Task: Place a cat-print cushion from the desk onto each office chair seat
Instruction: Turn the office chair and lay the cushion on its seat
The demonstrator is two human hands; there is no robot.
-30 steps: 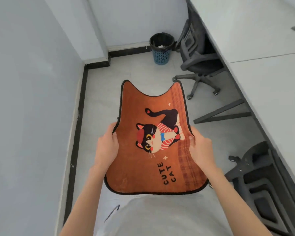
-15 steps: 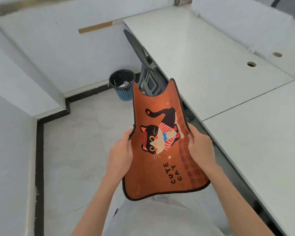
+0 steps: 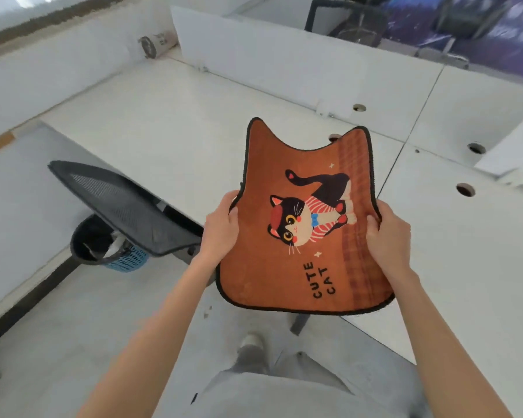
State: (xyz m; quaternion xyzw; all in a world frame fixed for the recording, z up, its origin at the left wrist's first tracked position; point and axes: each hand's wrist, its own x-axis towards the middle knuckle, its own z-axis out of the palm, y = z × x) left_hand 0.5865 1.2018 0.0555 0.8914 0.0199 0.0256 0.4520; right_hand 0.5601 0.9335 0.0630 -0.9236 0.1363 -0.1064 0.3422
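I hold an orange cat-print cushion (image 3: pixel 305 267) with two ear-shaped corners, a black cat picture and the words CUTE CAT, in the air in front of me over the edge of the white desk (image 3: pixel 175 137). My left hand (image 3: pixel 221 227) grips its left edge and my right hand (image 3: pixel 387 233) grips its right edge, thumbs on top. A black office chair (image 3: pixel 124 206) with a mesh back stands to the left, pushed against the desk; its seat is hidden.
A bin with a black liner and blue mesh wall (image 3: pixel 103 245) stands on the floor behind the chair. A white partition (image 3: pixel 284 61) runs along the desk's far side. Cable holes (image 3: pixel 465 190) dot the desk. Another dark chair (image 3: pixel 344 22) shows beyond the partition.
The view has swung up and to the right, from the floor to the desk top. Both hands keep the same grip on the cushion, which now hangs over the desk edge.
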